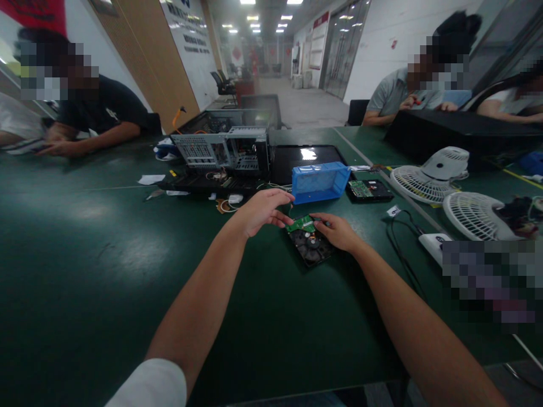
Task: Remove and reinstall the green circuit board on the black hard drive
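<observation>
Drive (313, 244) lies lengthwise away, angled slightly left. Right hand (337, 230), nearer, grips its right edge; left hand (263, 212), loosely open by its far-left corner, contact unclear.

No wording is reading clearly. Dark lettering (186, 25) is running in rows across the white wall panel (203, 79), too blurred to make out. The red-headed notice board (316, 42) is showing illegible print. A white label (308, 224) on the hard drive (311, 247) is likewise proving too small.
</observation>
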`<state>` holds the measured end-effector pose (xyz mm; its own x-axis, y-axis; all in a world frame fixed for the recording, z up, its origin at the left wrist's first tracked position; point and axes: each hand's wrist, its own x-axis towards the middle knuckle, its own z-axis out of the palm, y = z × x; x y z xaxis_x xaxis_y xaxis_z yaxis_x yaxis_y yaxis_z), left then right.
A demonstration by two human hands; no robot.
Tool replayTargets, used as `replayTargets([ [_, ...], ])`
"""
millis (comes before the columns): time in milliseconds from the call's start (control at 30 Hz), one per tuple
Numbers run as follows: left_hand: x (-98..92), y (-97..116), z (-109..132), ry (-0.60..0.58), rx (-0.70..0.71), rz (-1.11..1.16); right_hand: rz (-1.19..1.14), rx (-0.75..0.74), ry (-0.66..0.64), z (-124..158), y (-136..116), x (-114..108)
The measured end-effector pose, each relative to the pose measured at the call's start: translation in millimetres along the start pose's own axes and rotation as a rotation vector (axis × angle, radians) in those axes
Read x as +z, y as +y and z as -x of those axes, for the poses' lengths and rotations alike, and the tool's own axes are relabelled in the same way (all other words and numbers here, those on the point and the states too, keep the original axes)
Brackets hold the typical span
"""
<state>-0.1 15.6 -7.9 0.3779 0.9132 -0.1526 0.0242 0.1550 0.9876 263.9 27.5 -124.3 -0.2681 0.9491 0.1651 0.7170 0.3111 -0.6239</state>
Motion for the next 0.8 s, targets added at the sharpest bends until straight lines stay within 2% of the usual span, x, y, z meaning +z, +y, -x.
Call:
replayTargets([
  [433,-2.3,-4.6,-4.6,0.006,0.032,0.055,-0.024,0.008,-0.007,0.5,-1.0,-1.0],
  [567,-3.4,-5.9,-4.9,-0.023,0.034,0.056,-0.038,0.001,-0.007,-0.1,0.6,-0.1],
  [800,-1.4,-5.1,-4.5,-0.038,0.013,0.173,-0.013,-0.012,-0.003,-0.3,0.8,-0.3],
])
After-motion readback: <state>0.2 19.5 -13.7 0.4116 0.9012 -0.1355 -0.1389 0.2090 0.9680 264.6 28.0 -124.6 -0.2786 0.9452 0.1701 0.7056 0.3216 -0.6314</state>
